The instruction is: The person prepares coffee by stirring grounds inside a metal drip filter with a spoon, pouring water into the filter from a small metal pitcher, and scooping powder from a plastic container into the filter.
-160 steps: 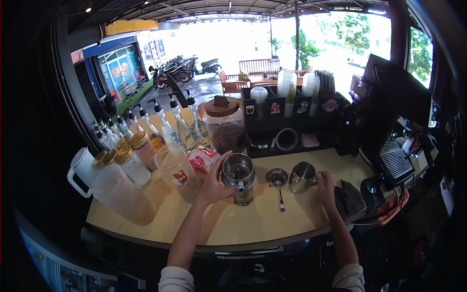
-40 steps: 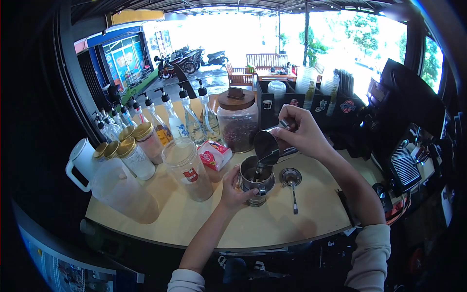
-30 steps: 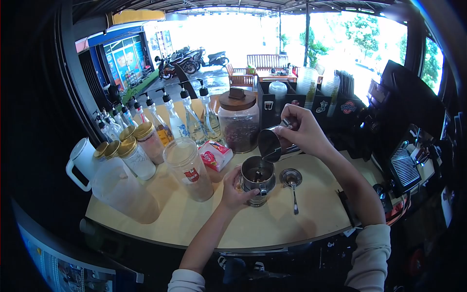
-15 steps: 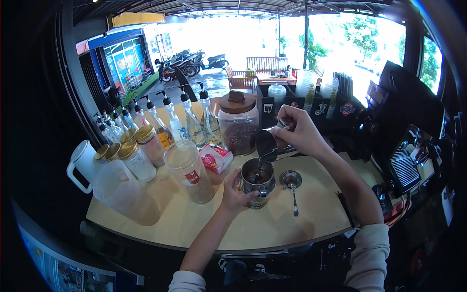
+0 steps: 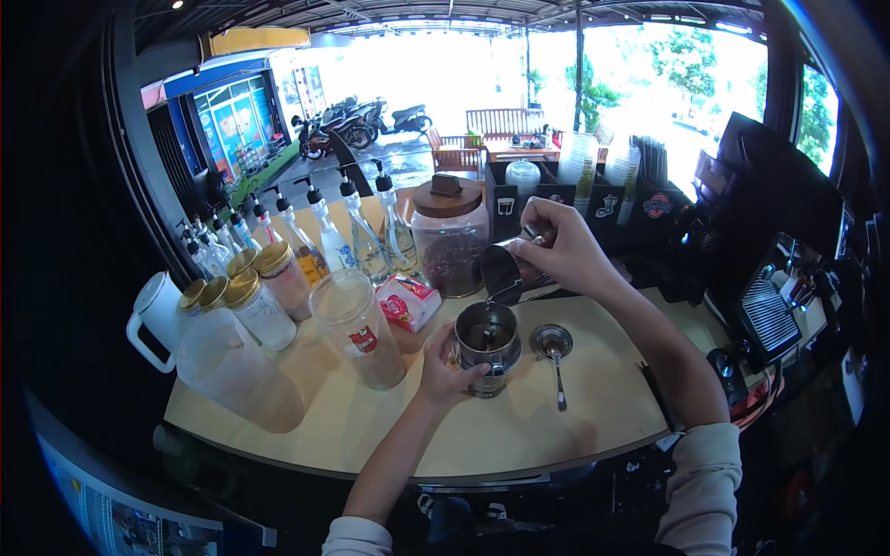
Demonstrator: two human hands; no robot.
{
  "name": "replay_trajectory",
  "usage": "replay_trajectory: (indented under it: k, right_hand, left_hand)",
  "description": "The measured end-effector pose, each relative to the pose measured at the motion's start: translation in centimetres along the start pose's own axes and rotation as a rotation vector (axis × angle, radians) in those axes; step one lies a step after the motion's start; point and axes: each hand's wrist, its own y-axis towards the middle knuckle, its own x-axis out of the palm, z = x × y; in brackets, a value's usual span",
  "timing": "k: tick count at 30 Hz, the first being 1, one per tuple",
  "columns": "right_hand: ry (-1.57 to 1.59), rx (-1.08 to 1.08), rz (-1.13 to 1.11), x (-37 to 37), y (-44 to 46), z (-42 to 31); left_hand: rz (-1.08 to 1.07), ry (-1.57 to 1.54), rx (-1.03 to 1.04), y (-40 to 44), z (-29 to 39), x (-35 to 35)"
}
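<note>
My right hand (image 5: 567, 243) grips a metal pitcher (image 5: 502, 271) by its handle and keeps it tilted, with its mouth just above a metal coffee dripper (image 5: 487, 345). A thin stream appears to run from the pitcher into the dripper, where dark liquid shows. The fingers and thumb of my left hand (image 5: 445, 372) are wrapped round the dripper's side, near its small handle. Below the dripper, a glass (image 5: 489, 385) stands on the counter, partly hidden. Right of it, a spoon (image 5: 559, 378) rests with its bowl on a small round metal lid (image 5: 545, 333).
Left on the counter (image 5: 445, 435) stand a tall clear plastic container (image 5: 362, 347), a plastic jug (image 5: 218, 357) and gold-lidded jars (image 5: 243, 292). Pump bottles (image 5: 373, 246), a tissue pack (image 5: 408, 303) and a wooden-lidded jar (image 5: 451, 241) line the back. A black cup holder (image 5: 538, 190) stands behind.
The view has shifted slightly. My right hand has moved the pitcher a little, still tilted over the dripper. My left hand stays round the dripper.
</note>
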Motion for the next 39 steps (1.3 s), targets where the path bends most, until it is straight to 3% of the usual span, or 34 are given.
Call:
replay_trajectory:
  k: [5, 8, 11, 14, 17, 20, 23, 29, 36, 39]
  right_hand:
    - [-0.026, -0.016, -0.004, -0.4, -0.4, 0.2]
    - [-0.24, -0.095, -0.026, -1.3, -0.9, 0.6]
    - [-0.137, -0.023, 0.008, -1.8, -1.6, 1.7]
    - [0.338, 0.127, 0.158, -2.5, -3.1, 2.5]
    - [0.495, 0.216, 0.3, -3.3, -5.5, 4.0]
    - [0.558, 0.368, 0.466, -3.8, -8.2, 6.2]
    - [0.56, 0.317, 0.591, -5.0, -11.0, 12.7]
    - [0.715, 0.361, 0.726, -5.8, -15.5, 18.0]
    - [0.804, 0.361, 0.78, -5.2, -17.5, 19.9]
    - [0.685, 0.42, 0.744, -5.1, -18.3, 20.6]
  left_hand:
    - [-0.007, -0.009, -0.009, 0.0, 0.1, 0.0]
    - [-0.002, -0.007, -0.004, -0.1, -0.1, -0.1]
    - [-0.01, -0.012, -0.012, -0.1, -0.2, -0.2]
    - [-0.012, -0.016, -0.022, -0.1, -0.2, -0.1]
    - [-0.012, -0.011, -0.024, -0.2, -0.2, -0.2]
    - [-0.017, -0.001, -0.035, -0.2, -0.4, -0.3]
    - [-0.021, -0.007, -0.049, -0.3, -0.6, -0.4]
    - [-0.022, -0.024, -0.076, -0.5, -0.7, -0.5]
    - [0.018, -0.048, -0.088, -0.8, -0.8, -0.4]
    - [0.021, -0.034, -0.083, -0.9, -0.6, -0.3]
